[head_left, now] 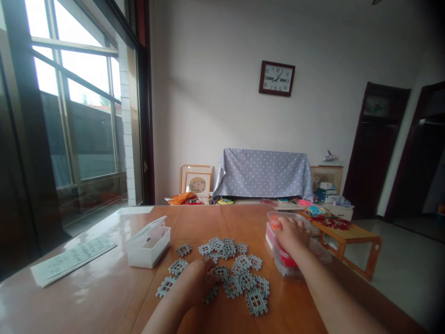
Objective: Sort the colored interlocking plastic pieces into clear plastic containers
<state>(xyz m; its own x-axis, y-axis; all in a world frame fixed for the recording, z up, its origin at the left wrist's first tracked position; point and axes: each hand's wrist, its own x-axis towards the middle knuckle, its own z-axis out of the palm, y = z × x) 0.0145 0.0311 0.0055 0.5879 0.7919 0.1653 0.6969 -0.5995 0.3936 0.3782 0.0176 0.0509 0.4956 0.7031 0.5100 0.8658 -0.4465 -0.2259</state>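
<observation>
My left hand [196, 280] is low over the table, among grey plastic building pieces [233, 286] shaped like small windows with notched edges. Its fingers curl downward, and what lies under them is mostly hidden. One grey piece [212, 294] shows just below the fingers. At the right, my right hand [294, 235] is over a clear plastic box [288, 270] that contains red pieces. An orange plastic piece [276, 222] shows at the thumb side of its bent fingers; the other fingertips are hidden behind the hand.
A small white box [149, 253] with its lid raised stands on the left of the wooden table [114, 297]. Written sheets [73, 260] lie beyond it. To the right is a low wooden stool [351, 234] with red items on top.
</observation>
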